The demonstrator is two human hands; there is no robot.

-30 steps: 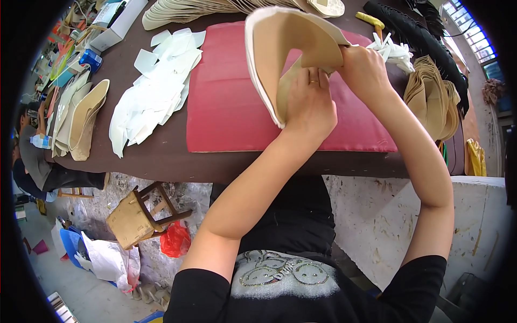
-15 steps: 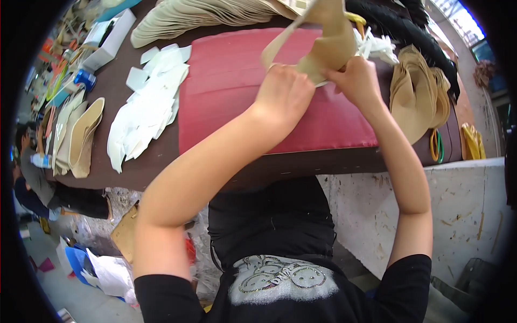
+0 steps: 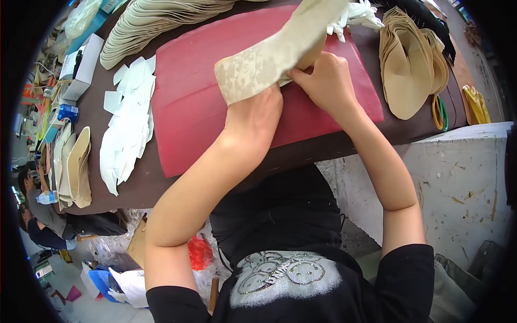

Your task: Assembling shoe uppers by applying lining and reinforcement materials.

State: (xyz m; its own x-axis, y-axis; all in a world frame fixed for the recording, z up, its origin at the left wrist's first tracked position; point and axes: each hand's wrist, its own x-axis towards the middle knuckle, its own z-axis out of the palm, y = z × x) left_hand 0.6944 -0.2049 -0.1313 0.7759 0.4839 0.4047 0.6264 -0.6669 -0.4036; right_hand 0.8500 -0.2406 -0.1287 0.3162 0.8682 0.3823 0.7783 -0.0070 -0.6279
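A beige, curved shoe-upper piece (image 3: 253,67) is raised over the red mat (image 3: 188,107), its mottled pale face turned up. My left hand (image 3: 258,110) grips it from below, with the fingers hidden under the flap. Thumb and bent fingers of my right hand (image 3: 326,81) pinch the piece at its inner edge, close to the left hand's fingertips. What lies between the fingertips is covered. The far end of the piece runs out of the top of the view.
White flat pieces (image 3: 129,118) lie in an overlapping pile left of the mat. A long beige stack (image 3: 156,27) spans the back. At right are folded beige uppers (image 3: 406,70), rubber bands (image 3: 439,113) and white strips (image 3: 358,19). A blue can (image 3: 68,113) stands far left.
The beige piece has swung over to the left and down, so its mottled face now covers my left fingers. Both hands have shifted left, still holding it. The whole view has turned slightly.
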